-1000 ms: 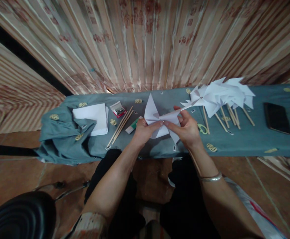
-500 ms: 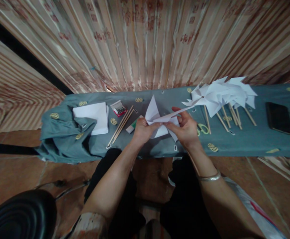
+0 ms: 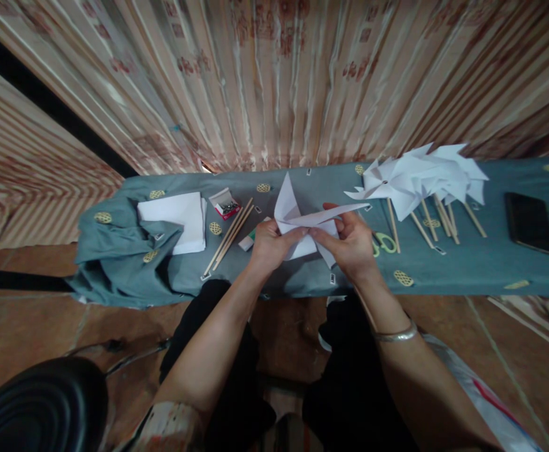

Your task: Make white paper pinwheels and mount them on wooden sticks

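- Right between the hands, a folded white paper (image 3: 308, 220) is held above the table (image 3: 467, 270), one point flared away, another slanted over the right fingers.
- Its left side is pinched by the left hand (image 3: 270, 246), its right by the right hand (image 3: 355, 246), thumbs nearly meeting at the middle; the fingers beneath are largely hidden.
- Here, the middle is best pinned firmly by both thumbs, the flaps curved gently rather than creased flat.
- Just left of the left hand, a green-and-white box (image 3: 246, 242), loose sticks (image 3: 231, 238) and a red box (image 3: 228, 208) of small metal pieces are seen; farther left, stacked paper (image 3: 192, 220).
- Beside the right hand, green-handled scissors (image 3: 388, 242); beyond, piled pinwheels (image 3: 425, 179).
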